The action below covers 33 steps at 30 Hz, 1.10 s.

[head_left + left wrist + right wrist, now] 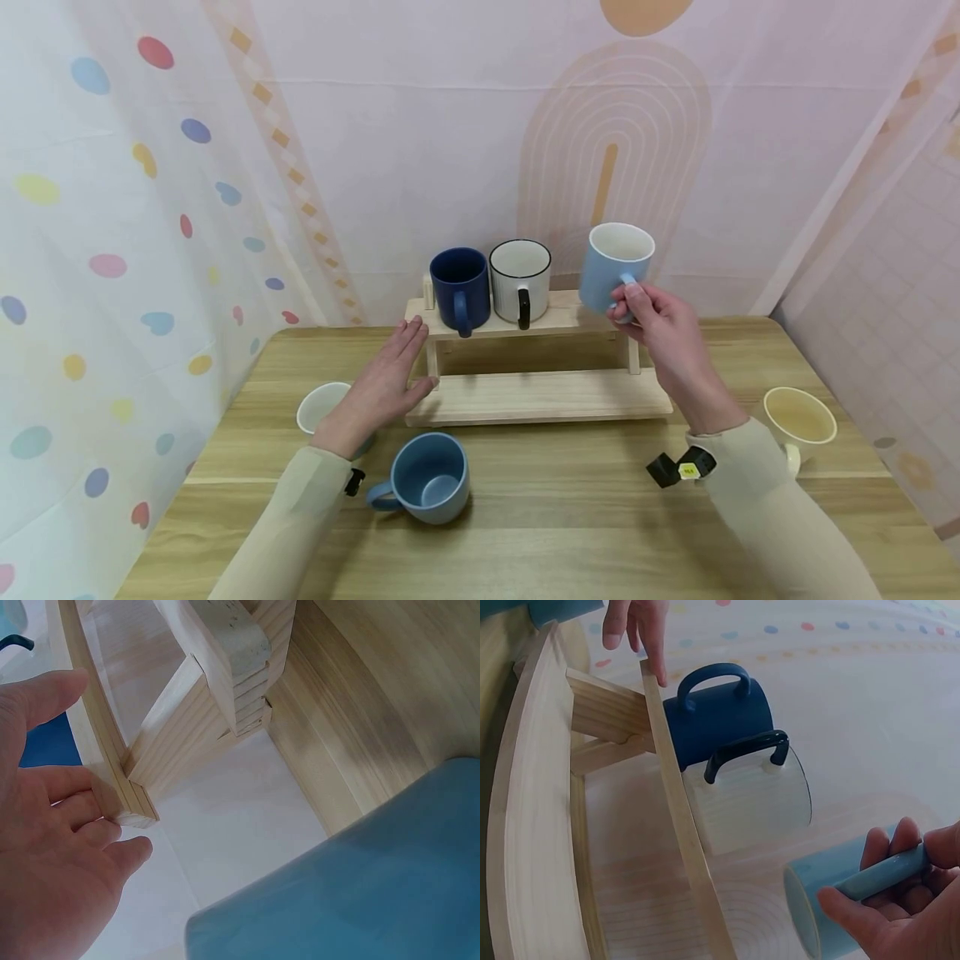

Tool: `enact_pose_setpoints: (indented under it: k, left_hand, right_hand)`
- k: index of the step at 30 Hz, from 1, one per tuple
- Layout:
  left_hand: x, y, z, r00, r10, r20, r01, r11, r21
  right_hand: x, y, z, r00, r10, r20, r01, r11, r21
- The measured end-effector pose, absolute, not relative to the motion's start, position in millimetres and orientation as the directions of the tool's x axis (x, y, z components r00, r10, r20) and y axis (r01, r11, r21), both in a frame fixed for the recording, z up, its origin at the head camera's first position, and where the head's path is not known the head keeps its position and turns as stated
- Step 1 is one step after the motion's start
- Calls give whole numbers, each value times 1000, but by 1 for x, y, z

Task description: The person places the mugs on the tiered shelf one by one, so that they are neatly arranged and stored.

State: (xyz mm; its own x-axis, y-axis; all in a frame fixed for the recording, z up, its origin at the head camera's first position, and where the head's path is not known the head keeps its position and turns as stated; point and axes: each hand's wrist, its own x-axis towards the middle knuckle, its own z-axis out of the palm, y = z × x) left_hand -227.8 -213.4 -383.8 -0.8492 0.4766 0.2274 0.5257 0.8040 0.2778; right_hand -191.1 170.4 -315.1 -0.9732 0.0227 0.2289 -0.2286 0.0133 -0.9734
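Observation:
My right hand (660, 333) pinches the handle of a light blue mug (603, 271) with a white inside. The mug is upright above the right end of the upper board; a gap shows under its base in the right wrist view. My left hand (386, 379) has its fingers extended, with the fingertips (97, 832) touching the left end of the two-tier wooden rack (540, 398). On the upper board stand a dark blue mug (459, 287) and a white mug (519, 279) with a black rim and handle, side by side, handles toward me.
A blue mug (431, 479) stands on the table in front of the rack, handle to the left. Partly behind my left wrist is a mug with a white inside (318, 408). A cream-yellow mug (798, 421) stands at the right. A patterned curtain (420, 167) hangs behind the rack.

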Motion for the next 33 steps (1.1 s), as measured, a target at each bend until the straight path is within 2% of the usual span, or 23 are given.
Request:
enact_pose_setpoints:
  k: [20,33]
  left_hand:
    - [-228,-213,-383,-848,474,238,527,800,286]
    - [-228,-213,-386,-847,471,247,528,802,280]
  right_hand:
    - [-223,162,-331,-986,5,165,-165,47,-985]
    - [-234,154,-344,-983,-2,184,-184,65,-981]
